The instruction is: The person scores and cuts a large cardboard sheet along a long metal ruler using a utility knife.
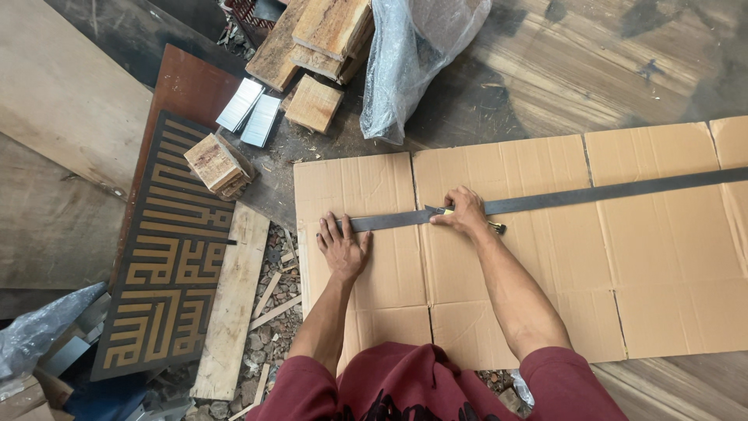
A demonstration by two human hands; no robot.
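A flattened cardboard sheet [545, 273] lies spread on the wooden floor [592, 62], and a long dark metal straightedge [608, 193] runs across it from near its left edge out past the right of view. The left hand [343, 248] lies flat, fingers spread, pressing the left end of the straightedge onto the cardboard. The right hand [465, 212] is clamped on a small yellow-handled cutter [492, 227] (its blade is too small to make out) held against the straightedge's near edge, just right of a fold. Right of that hand the cardboard is bare and open. Off the left edge it is crowded: wood blocks [218, 164], a patterned dark panel [167, 257], loose rubble [273, 327]. A plastic bag [405, 62] sits beyond the far edge.
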